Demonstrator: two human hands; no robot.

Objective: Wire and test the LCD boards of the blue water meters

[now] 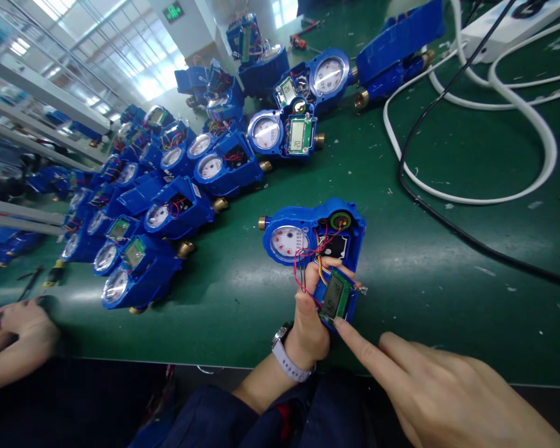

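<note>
A blue water meter (287, 241) lies on the green bench in front of me with its housing open. Red, black and yellow wires run from inside it to a green circuit board with an LCD display (335, 297). My left hand (310, 317), with a watch at the wrist, grips this board from behind, thumb on the near side and fingertips at its upper edge. The index finger of my right hand (429, 379) is stretched out to the board's lower edge and seems to touch it; the other fingers curl loosely, holding nothing.
Several blue water meters (210, 167), some opened, crowd the left and back of the bench (448, 298). A white cable (548, 149), a black cable (452, 233) and a power strip (518, 28) lie at right. Another person's hands (25, 326) rest at far left.
</note>
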